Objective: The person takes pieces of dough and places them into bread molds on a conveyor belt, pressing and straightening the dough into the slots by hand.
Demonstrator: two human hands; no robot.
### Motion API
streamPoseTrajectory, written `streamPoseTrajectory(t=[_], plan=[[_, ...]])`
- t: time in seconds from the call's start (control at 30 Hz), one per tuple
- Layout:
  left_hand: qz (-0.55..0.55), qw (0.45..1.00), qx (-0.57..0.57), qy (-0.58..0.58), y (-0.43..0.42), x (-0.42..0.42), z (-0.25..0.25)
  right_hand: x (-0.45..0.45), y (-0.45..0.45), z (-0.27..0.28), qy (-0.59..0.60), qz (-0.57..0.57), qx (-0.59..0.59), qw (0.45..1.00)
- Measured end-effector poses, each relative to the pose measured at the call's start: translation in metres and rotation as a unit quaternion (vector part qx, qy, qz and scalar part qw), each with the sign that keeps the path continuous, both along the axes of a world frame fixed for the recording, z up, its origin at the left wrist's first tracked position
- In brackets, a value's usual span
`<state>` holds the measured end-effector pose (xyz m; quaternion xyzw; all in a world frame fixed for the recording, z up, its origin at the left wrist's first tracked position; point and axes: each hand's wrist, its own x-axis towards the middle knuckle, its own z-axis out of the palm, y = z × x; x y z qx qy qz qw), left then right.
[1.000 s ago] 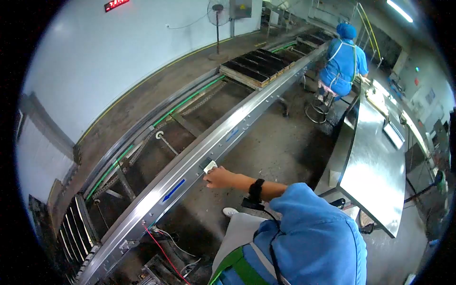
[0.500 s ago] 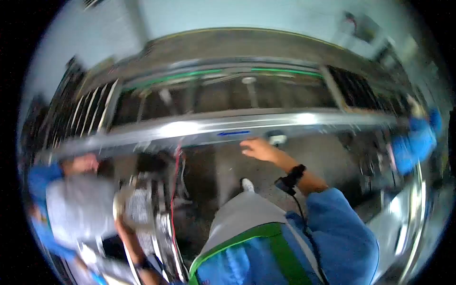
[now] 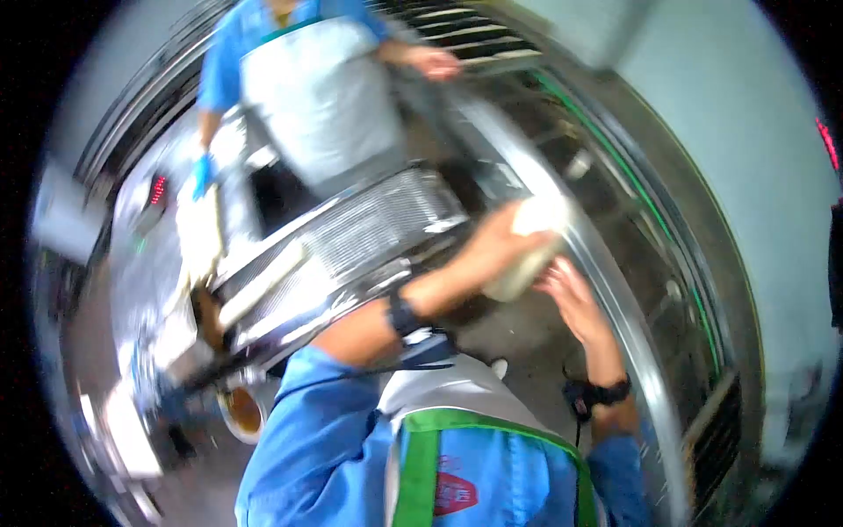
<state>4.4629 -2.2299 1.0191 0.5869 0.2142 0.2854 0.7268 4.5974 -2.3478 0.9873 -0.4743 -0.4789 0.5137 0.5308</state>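
Note:
My left hand (image 3: 493, 239) is wrapped round a long, pale, soft-looking piece (image 3: 513, 276), blurred by motion. It is in front of me, beside the steel rail (image 3: 625, 329). Just right of the piece is my right hand (image 3: 575, 307), palm partly turned up and fingers apart, with nothing held in it. Its fingertips are close to the piece; whether they touch it cannot be made out.
A co-worker in a grey apron (image 3: 325, 97) stands across a ridged metal conveyor (image 3: 378, 220). One blue-gloved hand (image 3: 202, 176) is at pale material on the left table. Another pale roll (image 3: 263, 285) lies along the conveyor. A red-lit display (image 3: 158, 191) stands beyond.
The view has swung left toward the conveyor and co-worker. My left hand has brought the pale piece over to the rail. My right hand has left the white item on the rail's side.

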Motion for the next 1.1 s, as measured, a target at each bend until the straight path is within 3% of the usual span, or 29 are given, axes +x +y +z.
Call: streamPoseTrajectory(t=[0.07, 0.13, 0.23, 0.33, 0.4, 0.43, 0.47, 0.53, 0.63, 0.67, 0.7, 0.8, 0.87, 0.93, 1.03, 1.07, 1.1], plan=[[0.024, 0.998, -0.015, -0.047, -0.011, 0.011, -0.01, 0.0, 0.001, 0.006, -0.023, 0.015, 0.013, 1.0], [0.011, 0.994, 0.108, -0.022, -0.011, 0.017, -0.011, -0.001, 0.002, 0.011, -0.027, -0.076, 0.041, 0.996], [0.125, 0.945, 0.301, 0.013, -0.025, 0.023, -0.017, 0.002, 0.005, 0.019, 0.004, -0.062, 0.042, 0.997], [0.08, 0.933, 0.348, 0.041, -0.013, 0.015, -0.019, 0.001, 0.012, 0.009, 0.053, -0.085, 0.007, 0.995], [0.076, 0.916, 0.387, 0.074, -0.002, -0.004, -0.018, 0.001, 0.018, 0.006, 0.149, -0.097, -0.024, 0.984], [0.071, 0.925, 0.355, 0.112, 0.006, -0.018, -0.019, 0.003, 0.022, 0.006, 0.149, -0.026, -0.013, 0.988], [0.064, 0.933, 0.321, 0.149, 0.014, -0.035, -0.021, -0.003, 0.026, 0.006, 0.169, -0.044, -0.008, 0.985], [0.162, 0.901, 0.344, 0.208, 0.033, -0.082, -0.042, 0.001, 0.031, 0.005, 0.192, -0.023, 0.009, 0.981], [0.323, 0.799, 0.366, 0.351, 0.074, -0.186, -0.125, 0.003, 0.027, 0.004, 0.176, -0.059, -0.003, 0.983], [0.335, 0.756, 0.314, 0.467, 0.085, -0.227, -0.144, 0.003, 0.026, 0.005, 0.163, -0.052, 0.003, 0.985], [0.384, 0.682, 0.382, 0.49, 0.094, -0.269, -0.177, 0.003, 0.023, 0.002, 0.155, -0.07, -0.003, 0.985], [0.4, 0.509, 0.377, 0.663, 0.095, -0.353, -0.233, -0.002, 0.016, 0.004, 0.105, -0.064, -0.012, 0.992], [0.29, 0.615, 0.263, 0.684, 0.092, -0.364, -0.211, -0.011, 0.012, 0.002, 0.129, -0.102, -0.005, 0.986], [0.263, 0.613, 0.289, 0.687, 0.098, -0.353, -0.196, -0.018, 0.002, 0.007, 0.068, -0.149, -0.042, 0.986], [0.128, 0.697, 0.282, 0.647, 0.125, -0.341, -0.19, 0.011, -0.013, -0.023, 0.197, -0.219, -0.071, 0.953], [0.099, 0.739, 0.263, 0.612, 0.135, -0.34, -0.199, 0.017, -0.02, -0.019, 0.224, -0.198, -0.053, 0.953], [0.1, 0.78, 0.288, 0.547, 0.155, -0.369, -0.244, 0.014, -0.023, -0.012, 0.237, -0.249, -0.037, 0.938]])
